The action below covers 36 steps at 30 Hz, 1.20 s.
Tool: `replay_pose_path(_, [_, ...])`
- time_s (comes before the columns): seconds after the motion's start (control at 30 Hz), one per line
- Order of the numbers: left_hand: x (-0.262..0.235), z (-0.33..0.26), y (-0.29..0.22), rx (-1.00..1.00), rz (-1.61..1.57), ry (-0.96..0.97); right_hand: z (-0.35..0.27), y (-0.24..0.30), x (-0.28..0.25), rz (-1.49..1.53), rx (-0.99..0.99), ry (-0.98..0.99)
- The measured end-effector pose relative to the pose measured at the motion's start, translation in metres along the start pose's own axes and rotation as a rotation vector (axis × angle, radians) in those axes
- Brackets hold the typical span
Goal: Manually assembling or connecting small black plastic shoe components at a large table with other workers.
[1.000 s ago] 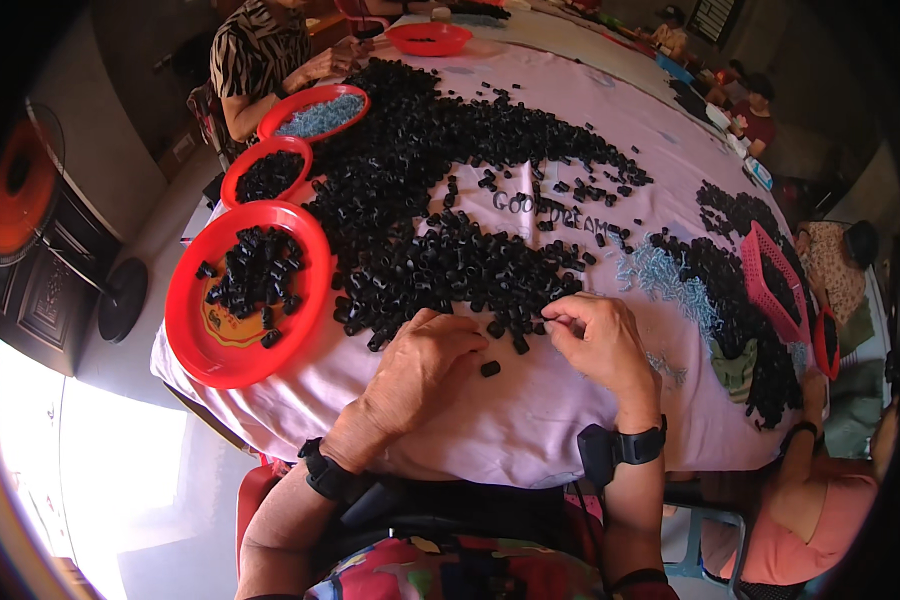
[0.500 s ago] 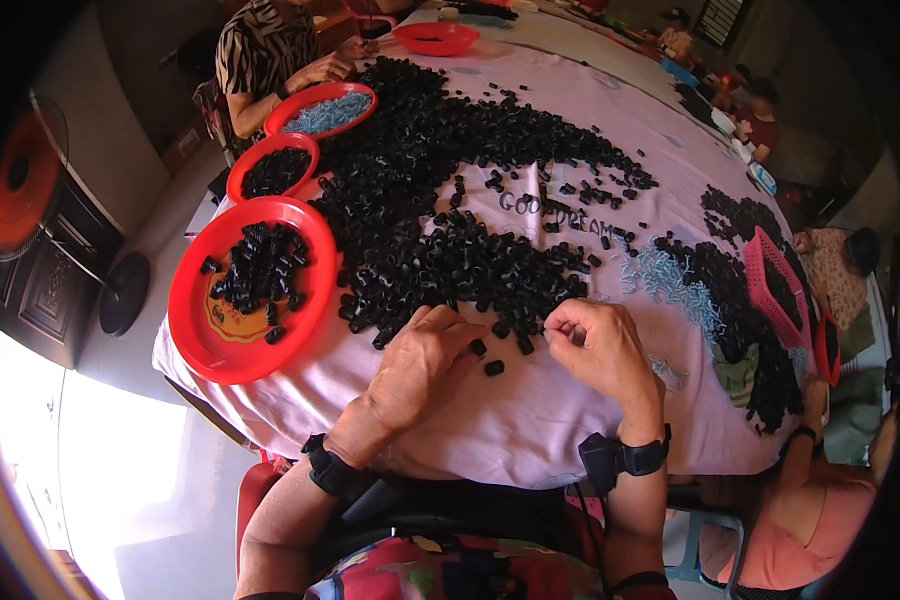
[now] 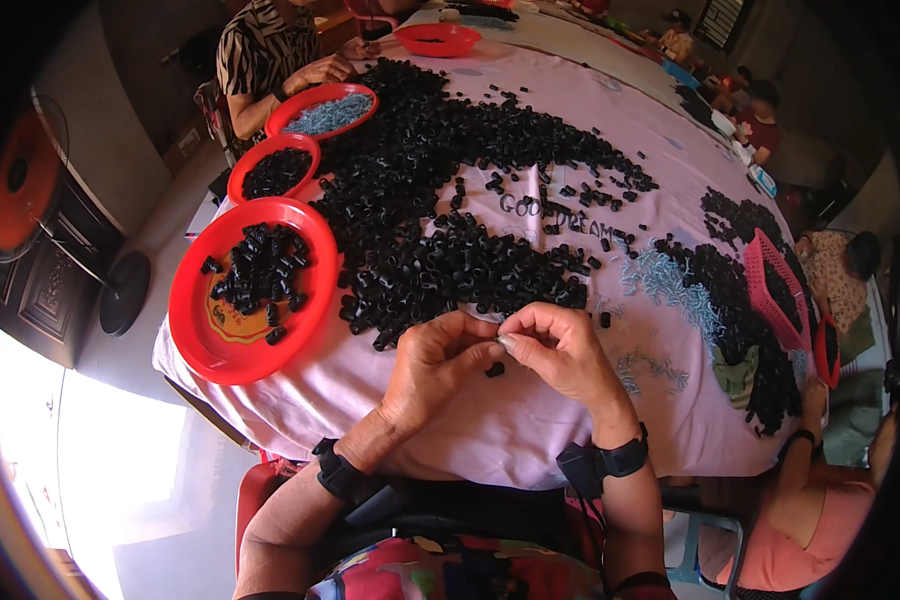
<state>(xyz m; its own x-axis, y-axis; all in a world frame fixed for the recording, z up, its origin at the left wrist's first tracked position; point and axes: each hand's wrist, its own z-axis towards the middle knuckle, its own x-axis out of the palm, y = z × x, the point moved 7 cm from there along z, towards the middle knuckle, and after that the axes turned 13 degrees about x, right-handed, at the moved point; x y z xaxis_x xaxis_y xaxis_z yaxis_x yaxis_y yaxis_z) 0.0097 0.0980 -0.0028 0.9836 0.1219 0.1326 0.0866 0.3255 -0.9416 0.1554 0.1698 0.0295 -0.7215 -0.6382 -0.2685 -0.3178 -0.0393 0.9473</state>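
Note:
My left hand and my right hand meet at the fingertips, just off the near edge of a heap of small black tube-shaped pieces. Both are closed in a pinch. Whatever sits between the fingers is too small and covered to make out. One loose black piece lies on the pink cloth under the joined fingers. Right of my right hand, thin pale blue pieces lie in a scattered pile, with a few more strewn closer to me.
On the left, a red plate holds black pieces. Beyond it stand a red bowl of black pieces and another red bowl of pale blue ones. A pink basket stands far right. Co-workers sit at the far left and near right.
My right hand has moved left and my left hand slightly right, so their fingertips now touch. The black piece at my left fingertips is no longer visible there.

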Motion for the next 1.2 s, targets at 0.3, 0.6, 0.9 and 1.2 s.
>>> replay_pose_path(0.3, [-0.002,0.001,-0.001,-0.001,-0.001,-0.002,-0.006,0.006,-0.011,0.047,-0.010,-0.120])
replay_pose_path(0.6, [-0.015,0.004,-0.009,-0.180,-0.153,-0.094,-0.014,-0.008,-0.053,-0.489,-0.010,-0.400])
replay_pose_path(0.9, [-0.002,0.006,-0.006,-0.161,-0.233,-0.033,-0.022,0.053,0.000,-0.289,-0.406,-0.219])
replay_pose_path(1.2, [-0.017,0.013,-0.021,-0.069,0.052,-0.112,-0.006,0.053,0.000,-0.242,-0.309,-0.200])
